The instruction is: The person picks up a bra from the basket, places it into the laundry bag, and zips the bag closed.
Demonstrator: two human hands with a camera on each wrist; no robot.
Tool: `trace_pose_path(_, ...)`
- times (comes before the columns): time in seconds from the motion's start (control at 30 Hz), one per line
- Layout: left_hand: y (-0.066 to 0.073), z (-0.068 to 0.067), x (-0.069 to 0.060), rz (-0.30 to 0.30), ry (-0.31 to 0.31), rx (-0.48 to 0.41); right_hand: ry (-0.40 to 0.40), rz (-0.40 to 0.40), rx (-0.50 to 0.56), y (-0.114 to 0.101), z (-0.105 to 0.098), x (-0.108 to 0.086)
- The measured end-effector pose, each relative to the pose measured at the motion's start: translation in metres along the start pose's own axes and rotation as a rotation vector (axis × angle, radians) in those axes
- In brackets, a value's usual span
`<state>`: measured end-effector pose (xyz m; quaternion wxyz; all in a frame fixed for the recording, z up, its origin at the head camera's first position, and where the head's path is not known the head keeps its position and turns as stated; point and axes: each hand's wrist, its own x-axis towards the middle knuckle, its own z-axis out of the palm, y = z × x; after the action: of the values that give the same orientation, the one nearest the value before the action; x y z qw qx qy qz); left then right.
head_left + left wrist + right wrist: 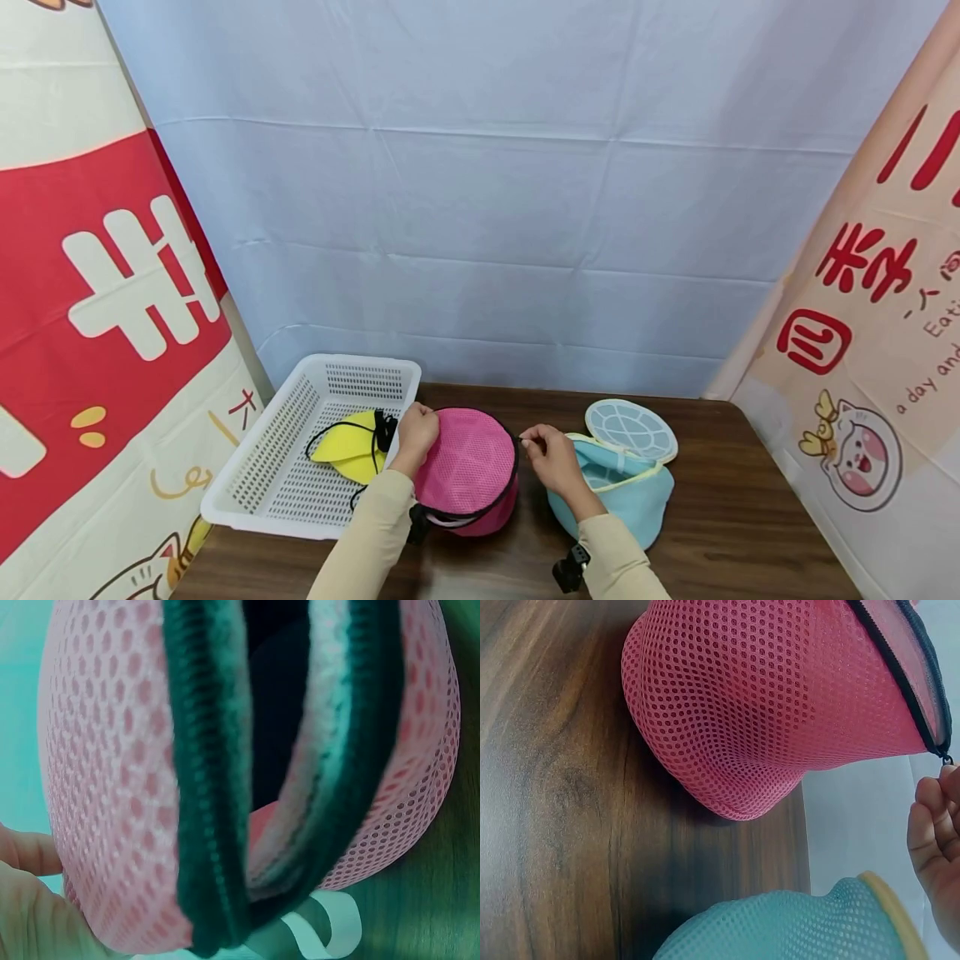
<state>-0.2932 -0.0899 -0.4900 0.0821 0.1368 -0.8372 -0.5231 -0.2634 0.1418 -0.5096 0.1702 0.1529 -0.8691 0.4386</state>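
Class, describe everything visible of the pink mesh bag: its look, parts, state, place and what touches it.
The pink mesh bag is rounded and drum-like, its soft-looking fabric covered in small holes. A black zip follows the edge of its round top; a gap between the zip's two sides shows it partly open. It sits top-up on the brown table, between the white basket and the blue bag. The left hand holds its left side; the right hand pinches the zip pull.

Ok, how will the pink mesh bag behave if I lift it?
The pink mesh bag is probably floppy: its side dents inward in the right wrist view. Its perforated fabric suggests little weight. The partly open zipper could gape wider.
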Motion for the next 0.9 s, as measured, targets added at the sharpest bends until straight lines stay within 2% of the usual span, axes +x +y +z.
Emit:
trace_pose_path(0.1, -0.002, -0.003, -0.001, 0.009, -0.005, 0.036, 0.004, 0.011, 0.005, -0.001, 0.003, -0.002)
trace_pose_path(0.27, -0.004, -0.011, -0.006, 0.072, -0.034, 0.182, 0.015, 0.011, 0.034, -0.004, 0.008, -0.004)
trace_pose_path(0.37, -0.004, -0.015, -0.007, 0.095, -0.065, 0.240, 0.020, 0.009, 0.044, -0.006, 0.010, -0.004)
trace_pose_path(0.57, 0.002, -0.012, -0.001, 0.176, -0.124, 0.348, 0.008, 0.011, 0.030, -0.002, 0.010, -0.001)
trace_pose_path(0.7, 0.016, -0.006, 0.002, 0.251, -0.128, 0.426, 0.009, -0.011, 0.026, -0.001, 0.008, 0.002)
trace_pose_path(0.77, 0.023, -0.003, 0.004, 0.315, -0.135, 0.464, 0.011, -0.015, 0.027, -0.002, 0.007, 0.004)
trace_pose_path(0.9, 0.031, 0.004, 0.008, 0.446, -0.208, 0.560, 0.004, 0.004, 0.028, -0.003, 0.009, 0.005)
